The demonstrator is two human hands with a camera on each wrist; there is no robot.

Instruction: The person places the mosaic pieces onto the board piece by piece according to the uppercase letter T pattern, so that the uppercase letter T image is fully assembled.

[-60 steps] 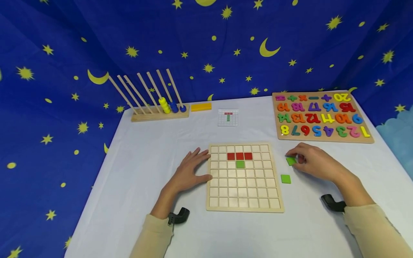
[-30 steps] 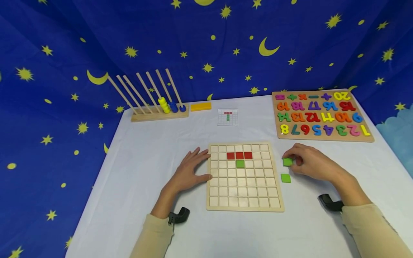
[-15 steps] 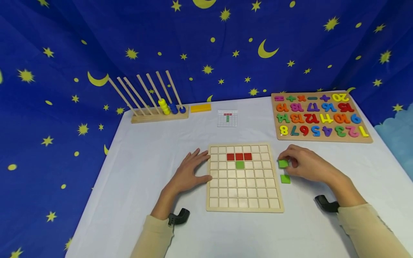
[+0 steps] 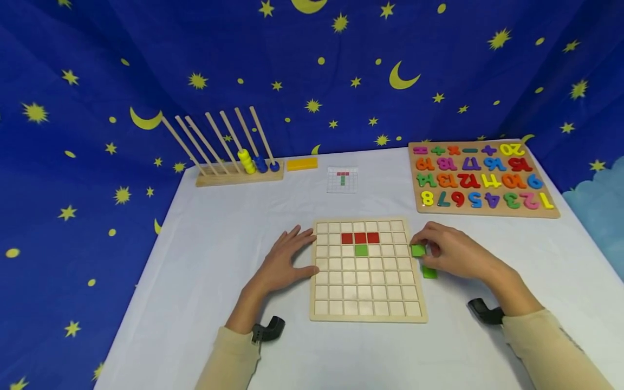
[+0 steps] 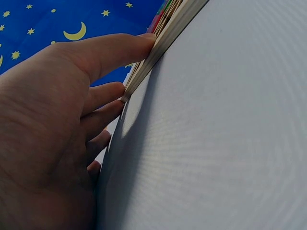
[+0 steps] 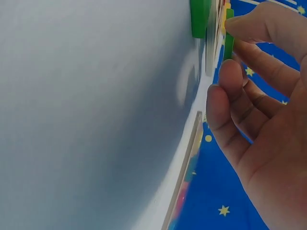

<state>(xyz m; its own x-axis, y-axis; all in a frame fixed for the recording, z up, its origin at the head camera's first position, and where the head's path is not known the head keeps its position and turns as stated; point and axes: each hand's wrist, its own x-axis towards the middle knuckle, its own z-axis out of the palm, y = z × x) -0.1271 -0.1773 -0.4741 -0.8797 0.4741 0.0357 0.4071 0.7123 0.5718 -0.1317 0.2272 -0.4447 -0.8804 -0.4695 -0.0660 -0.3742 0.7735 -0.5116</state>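
A wooden grid board (image 4: 368, 317) lies mid-table, with three red tiles (image 4: 359, 238) in a row and one green tile (image 4: 361, 250) under the middle one. My left hand (image 4: 285, 257) rests at the board's left edge, its fingers spread and the thumb touching the rim. Between thumb and fingers, my right hand (image 4: 455, 252) pinches a green square tile (image 4: 417, 251) by the board's right edge. In the right wrist view that held tile (image 6: 229, 36) appears edge-on, off the table. Another green tile (image 4: 429, 273) lies on the cloth below the right hand, partly covered by it.
Behind the board lies a small pattern card (image 4: 342, 180) showing a red and green T. A yellow block (image 4: 301, 164) and a peg abacus (image 4: 240, 173) stand at the back left. At the back right is a number puzzle board (image 4: 487, 208).
My right hand has carried the pinched green tile leftward, up to the board's right edge. It now partly covers the loose green tile. The left hand has stayed in place.
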